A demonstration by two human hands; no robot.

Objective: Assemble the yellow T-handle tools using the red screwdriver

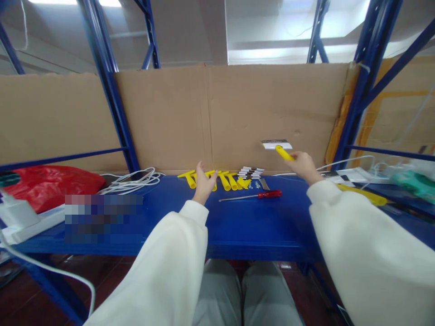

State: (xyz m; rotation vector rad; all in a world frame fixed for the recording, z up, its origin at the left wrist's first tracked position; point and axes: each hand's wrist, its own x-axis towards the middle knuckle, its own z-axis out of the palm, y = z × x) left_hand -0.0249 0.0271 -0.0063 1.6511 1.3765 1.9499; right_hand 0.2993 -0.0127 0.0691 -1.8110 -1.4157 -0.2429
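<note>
My right hand (303, 165) is closed round the yellow handle of a scraper (284, 153), raised above the blue shelf with its wide blade pointing away. My left hand (204, 184) is open, thumb and fingers apart, over a row of yellow T-shaped scraper handles (223, 181). Whether it touches one of them I cannot tell. Right of that row lie small yellow pieces (243, 183) and a stack of black-and-white blades (250, 173). A screwdriver (270, 194) with a red handle lies in front of them, its shaft to the left.
A cardboard panel (163, 122) stands along the back of the blue shelf (251, 226). On the left are a red plastic bag (57, 183), a coiled white cable (136, 181) and a white power strip (41, 226). A long yellow-handled tool (365, 194) lies at right.
</note>
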